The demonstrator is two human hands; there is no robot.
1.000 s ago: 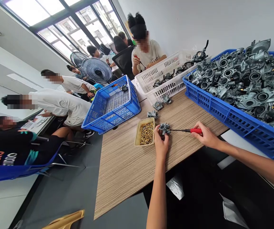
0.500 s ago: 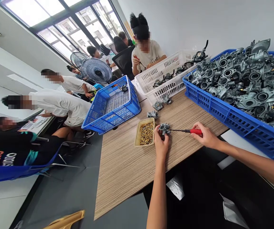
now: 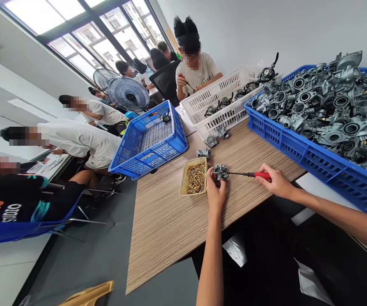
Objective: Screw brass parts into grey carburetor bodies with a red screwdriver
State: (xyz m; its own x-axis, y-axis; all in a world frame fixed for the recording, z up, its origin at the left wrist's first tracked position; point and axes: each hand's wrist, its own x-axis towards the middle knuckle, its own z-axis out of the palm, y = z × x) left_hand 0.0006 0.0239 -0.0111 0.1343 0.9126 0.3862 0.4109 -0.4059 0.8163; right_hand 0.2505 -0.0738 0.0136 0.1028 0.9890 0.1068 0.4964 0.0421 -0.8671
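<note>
My left hand (image 3: 215, 190) is closed around a small grey metal carburetor (image 3: 220, 171) at the middle of the wooden table (image 3: 164, 229). My right hand (image 3: 274, 180) grips the red handle of a screwdriver (image 3: 262, 175). Its thin dark shaft points left, and the tip meets the carburetor's right side. Just left of my left hand stands a cream tray (image 3: 184, 180) holding many small brass pieces (image 3: 197, 177). Behind the tray lie several more metal carburetors (image 3: 204, 153).
A large blue crate (image 3: 311, 161) heaped with metal parts stands at the right. Further back are a white crate (image 3: 209, 123) with dark parts and a blue crate (image 3: 151, 159) with one part inside. Across the table, a person (image 3: 199, 70) holds a screwdriver; others sit or lean at the left.
Both my hands, the carburetor and the screwdriver look nearly unmoved. In the left background, a person in white has raised an arm toward the head.
</note>
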